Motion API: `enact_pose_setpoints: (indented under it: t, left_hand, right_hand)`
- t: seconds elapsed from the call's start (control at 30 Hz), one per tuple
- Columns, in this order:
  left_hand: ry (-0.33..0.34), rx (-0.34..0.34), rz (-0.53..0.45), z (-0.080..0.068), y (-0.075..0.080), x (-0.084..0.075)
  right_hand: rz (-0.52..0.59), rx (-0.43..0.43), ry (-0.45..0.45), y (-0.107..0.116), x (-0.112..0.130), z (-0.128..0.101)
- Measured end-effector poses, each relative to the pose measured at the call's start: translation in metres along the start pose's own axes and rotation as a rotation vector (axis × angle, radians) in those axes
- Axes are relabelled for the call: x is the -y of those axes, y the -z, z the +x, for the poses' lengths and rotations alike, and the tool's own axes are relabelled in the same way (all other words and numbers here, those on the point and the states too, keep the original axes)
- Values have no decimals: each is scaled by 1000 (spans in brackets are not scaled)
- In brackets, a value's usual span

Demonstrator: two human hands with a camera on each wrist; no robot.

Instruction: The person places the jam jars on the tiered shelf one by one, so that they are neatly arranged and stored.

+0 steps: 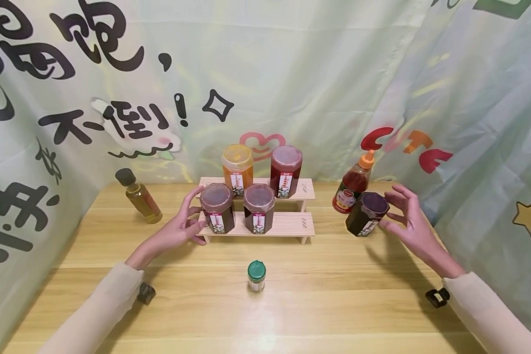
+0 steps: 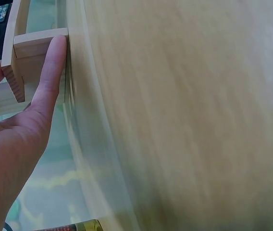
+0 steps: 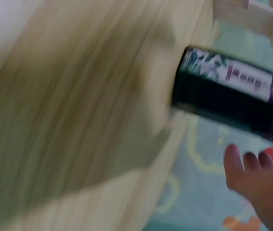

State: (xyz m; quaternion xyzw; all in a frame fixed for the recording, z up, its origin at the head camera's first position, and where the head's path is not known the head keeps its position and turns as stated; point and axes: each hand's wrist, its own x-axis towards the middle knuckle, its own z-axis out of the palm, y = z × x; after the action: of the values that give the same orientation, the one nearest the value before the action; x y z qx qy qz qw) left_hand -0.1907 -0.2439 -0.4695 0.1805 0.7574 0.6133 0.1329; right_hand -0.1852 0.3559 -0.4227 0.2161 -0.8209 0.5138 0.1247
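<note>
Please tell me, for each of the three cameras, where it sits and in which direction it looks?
Head: worn high, looks forward and down at the table, wooden rack and jars; both forearms and hands show.
Left wrist: close above the table, faces the rack's end; left hand touches it.
Right wrist: blurred, faces the dark jar; right hand's fingertips show.
Shared: the rack appears in all three; the dark jar in head and right wrist.

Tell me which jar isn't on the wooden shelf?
The dark purple jar by the right hand. It stands tilted on the table; the other four sit on the shelf.
</note>
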Motion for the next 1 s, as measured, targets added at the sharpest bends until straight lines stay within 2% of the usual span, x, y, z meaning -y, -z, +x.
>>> enact_pose_setpoints:
  t: [0.23, 0.3, 0.4, 0.57, 0.67, 1.0]
  left_hand:
    - [6, -8, 4, 0, 0, 1]
    - [3, -9, 0, 0, 0, 1]
    - [0, -6, -12, 0, 0, 1]
    - [2, -4, -10, 0, -1, 1]
    - [7, -6, -5, 0, -1, 0]
    - [12, -2, -8, 0, 0, 0]
  right_hand:
    - [258, 248, -22, 11, -26, 6]
    - [283, 313, -27, 12, -31, 9]
    - [287, 359, -58, 14, -35, 14]
    - [239, 365, -122, 16, -39, 20]
    - [235, 354, -128, 15, -41, 20]
    - [86, 185, -78, 2, -42, 16]
